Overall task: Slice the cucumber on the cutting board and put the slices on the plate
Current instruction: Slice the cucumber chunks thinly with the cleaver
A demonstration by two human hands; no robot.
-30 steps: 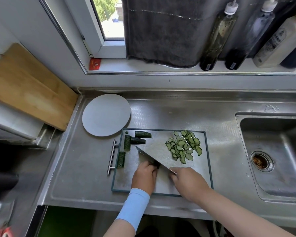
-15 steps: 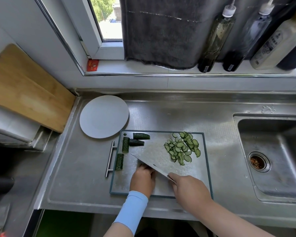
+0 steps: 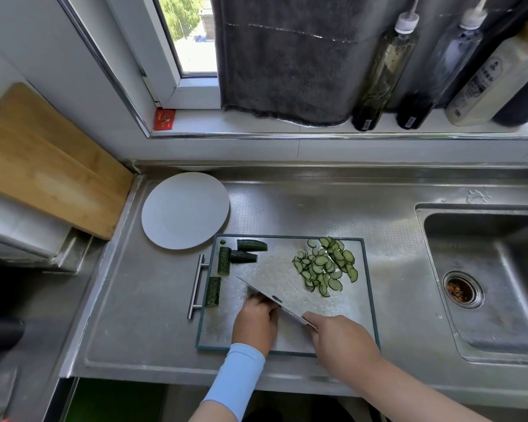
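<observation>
On the steel cutting board [image 3: 360, 303] a pile of thin cucumber slices [image 3: 325, 266] lies at the upper right. Several uncut dark green cucumber pieces [image 3: 243, 256] rest along its upper left edge. My right hand [image 3: 342, 339] grips the handle of a cleaver [image 3: 272, 298], whose blade slants up to the left. My left hand [image 3: 255, 321] sits curled just left of the blade, pressing down on something; whatever is under its fingers is hidden. The round white plate [image 3: 185, 210] lies bare beyond the board's upper left corner.
A sink [image 3: 485, 278] opens at the right. A wooden board [image 3: 46, 166] leans at the left. Bottles [image 3: 384, 65] and a dark towel [image 3: 287, 59] line the windowsill behind. The board's metal handle [image 3: 195, 286] sticks out on its left.
The view has shifted slightly. Both hands and the cleaver stay at the same spot near the board's front, with the blade moving only a little.
</observation>
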